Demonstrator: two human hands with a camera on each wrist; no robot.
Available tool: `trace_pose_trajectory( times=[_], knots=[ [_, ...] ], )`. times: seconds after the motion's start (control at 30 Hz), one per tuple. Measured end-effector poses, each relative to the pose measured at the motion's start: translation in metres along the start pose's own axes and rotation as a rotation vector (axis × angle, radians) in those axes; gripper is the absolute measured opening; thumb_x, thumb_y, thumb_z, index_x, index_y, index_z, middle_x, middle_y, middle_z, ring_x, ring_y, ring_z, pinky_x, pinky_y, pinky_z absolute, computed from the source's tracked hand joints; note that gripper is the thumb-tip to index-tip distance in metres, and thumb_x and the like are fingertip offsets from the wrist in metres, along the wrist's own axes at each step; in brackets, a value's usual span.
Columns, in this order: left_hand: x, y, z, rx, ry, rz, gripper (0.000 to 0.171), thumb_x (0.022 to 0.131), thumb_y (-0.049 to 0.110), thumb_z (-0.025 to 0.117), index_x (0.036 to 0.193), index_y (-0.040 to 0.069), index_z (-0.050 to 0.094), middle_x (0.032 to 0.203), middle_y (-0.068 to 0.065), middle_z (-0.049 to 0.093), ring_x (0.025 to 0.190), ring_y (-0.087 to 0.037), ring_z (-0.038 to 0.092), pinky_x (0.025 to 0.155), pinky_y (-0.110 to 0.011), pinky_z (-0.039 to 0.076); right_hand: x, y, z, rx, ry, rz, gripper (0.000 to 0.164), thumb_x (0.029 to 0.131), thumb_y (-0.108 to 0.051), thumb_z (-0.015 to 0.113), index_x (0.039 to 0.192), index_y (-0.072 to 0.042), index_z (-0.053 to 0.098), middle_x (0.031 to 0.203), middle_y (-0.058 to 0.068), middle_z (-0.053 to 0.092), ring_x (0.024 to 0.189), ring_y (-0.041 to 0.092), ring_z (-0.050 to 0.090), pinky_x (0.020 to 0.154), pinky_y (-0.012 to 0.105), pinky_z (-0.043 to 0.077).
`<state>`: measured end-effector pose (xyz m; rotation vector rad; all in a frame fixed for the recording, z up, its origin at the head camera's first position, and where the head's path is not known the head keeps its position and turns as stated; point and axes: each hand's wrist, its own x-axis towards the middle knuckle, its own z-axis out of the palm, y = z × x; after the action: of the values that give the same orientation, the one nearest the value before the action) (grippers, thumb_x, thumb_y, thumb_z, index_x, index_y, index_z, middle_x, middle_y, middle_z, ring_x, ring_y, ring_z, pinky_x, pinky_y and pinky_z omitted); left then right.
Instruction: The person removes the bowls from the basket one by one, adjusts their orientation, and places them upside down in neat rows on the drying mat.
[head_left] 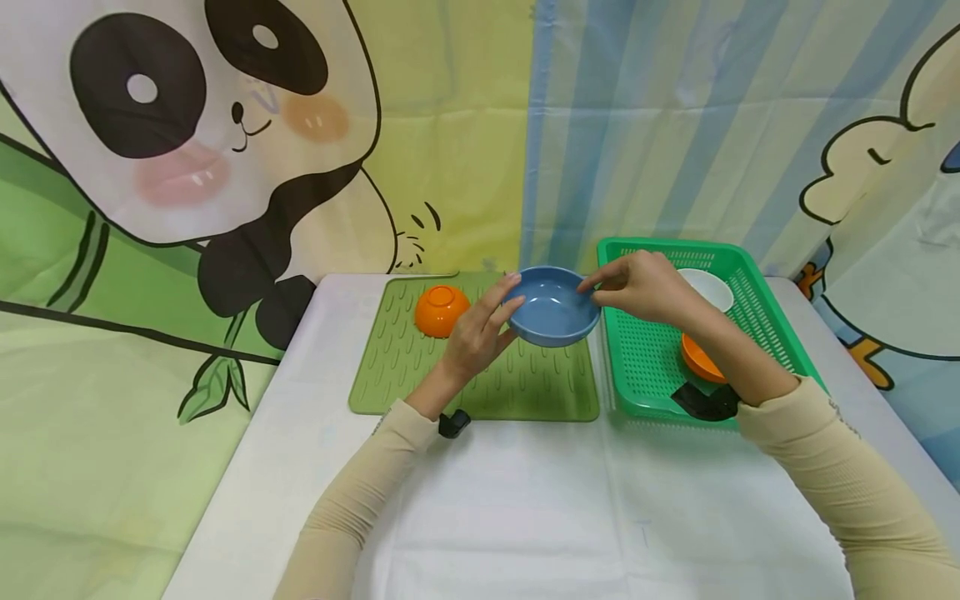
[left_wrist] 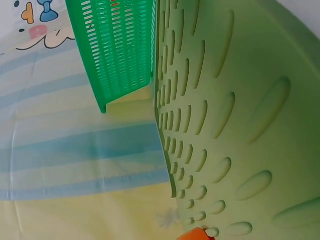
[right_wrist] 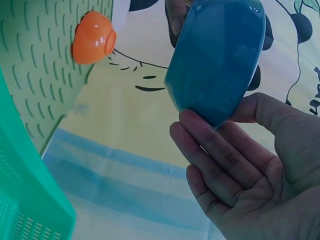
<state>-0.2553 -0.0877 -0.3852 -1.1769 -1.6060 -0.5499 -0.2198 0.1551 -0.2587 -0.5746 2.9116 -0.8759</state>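
A blue bowl [head_left: 552,308] is held up above the green mat [head_left: 480,392], its inside facing the head camera. My left hand [head_left: 477,333] grips its left side, fingers over the rim and thumb beneath. At the opposite rim, my right hand [head_left: 643,287] pinches the bowl between thumb and fingers. The right wrist view shows the underside of the blue bowl [right_wrist: 215,60] above the fingers of my right hand [right_wrist: 245,170]. An orange bowl [head_left: 441,310] lies upside down on the mat, left of my left hand. The left wrist view leaves both hands out.
To the right stands a green perforated basket [head_left: 626,367] with a white bowl [head_left: 707,288] and another orange bowl [head_left: 701,360] inside, partly behind my right arm. A white cloth covers the table [head_left: 517,508]. Printed curtains [head_left: 457,150] hang behind it.
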Motion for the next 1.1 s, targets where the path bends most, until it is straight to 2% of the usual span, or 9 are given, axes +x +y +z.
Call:
trace_pose_trajectory(
  times=[0.2, 0.33, 0.47, 0.73, 0.87, 1.1],
  knots=[
    [-0.001, 0.0, -0.001, -0.007, 0.014, -0.007, 0.06, 0.074, 0.003, 0.077, 0.124, 0.0, 0.045, 0.127, -0.023, 0.049, 0.118, -0.032, 0.05, 0.092, -0.033, 0.046, -0.002, 0.004, 0.002, 0.004, 0.019, -0.043, 0.019, 0.085, -0.011, 0.061, 0.099, -0.012, 0.073, 0.094, 0.01, 0.07, 0.058, 0.015, 0.059, 0.04, 0.025, 0.03],
    [-0.002, 0.001, -0.003, -0.023, 0.015, -0.034, 0.059, 0.073, 0.003, 0.077, 0.124, -0.002, 0.047, 0.128, -0.023, 0.049, 0.118, -0.032, 0.049, 0.09, -0.03, 0.047, -0.003, 0.008, 0.003, 0.009, 0.039, -0.074, 0.019, 0.085, -0.013, 0.061, 0.1, -0.013, 0.074, 0.097, 0.01, 0.069, 0.072, 0.02, 0.065, 0.039, 0.025, 0.03],
    [0.0, 0.004, -0.006, -0.029, 0.008, -0.062, 0.059, 0.073, 0.004, 0.077, 0.124, -0.002, 0.048, 0.129, -0.021, 0.05, 0.119, -0.029, 0.049, 0.089, -0.028, 0.048, -0.005, 0.01, 0.004, 0.021, 0.058, -0.091, 0.018, 0.087, -0.017, 0.062, 0.102, -0.014, 0.073, 0.102, 0.01, 0.068, 0.088, 0.025, 0.066, 0.043, 0.026, 0.036],
    [0.004, 0.009, -0.012, -0.074, -0.023, -0.138, 0.061, 0.073, 0.01, 0.079, 0.124, -0.002, 0.05, 0.128, -0.02, 0.052, 0.118, -0.026, 0.051, 0.084, -0.026, 0.05, -0.01, 0.017, 0.006, 0.013, 0.12, -0.176, 0.025, 0.092, -0.027, 0.059, 0.111, -0.015, 0.069, 0.088, 0.005, 0.069, 0.081, 0.019, 0.064, 0.051, 0.028, 0.043],
    [0.006, 0.011, -0.015, -0.089, -0.034, -0.174, 0.062, 0.07, 0.01, 0.081, 0.123, -0.003, 0.05, 0.126, -0.02, 0.053, 0.116, -0.026, 0.053, 0.085, -0.026, 0.05, -0.011, 0.02, 0.008, 0.012, 0.149, -0.232, 0.028, 0.093, -0.029, 0.056, 0.114, -0.014, 0.068, 0.088, 0.004, 0.07, 0.081, 0.018, 0.066, 0.059, 0.031, 0.048],
    [0.008, 0.013, -0.019, -0.133, -0.044, -0.262, 0.064, 0.067, 0.006, 0.082, 0.122, -0.003, 0.05, 0.123, -0.021, 0.055, 0.111, -0.028, 0.056, 0.088, -0.028, 0.048, -0.013, 0.022, 0.011, 0.044, 0.176, -0.265, 0.029, 0.094, -0.028, 0.054, 0.115, -0.012, 0.066, 0.083, 0.001, 0.07, 0.087, 0.021, 0.066, 0.071, 0.04, 0.05]
  ],
)
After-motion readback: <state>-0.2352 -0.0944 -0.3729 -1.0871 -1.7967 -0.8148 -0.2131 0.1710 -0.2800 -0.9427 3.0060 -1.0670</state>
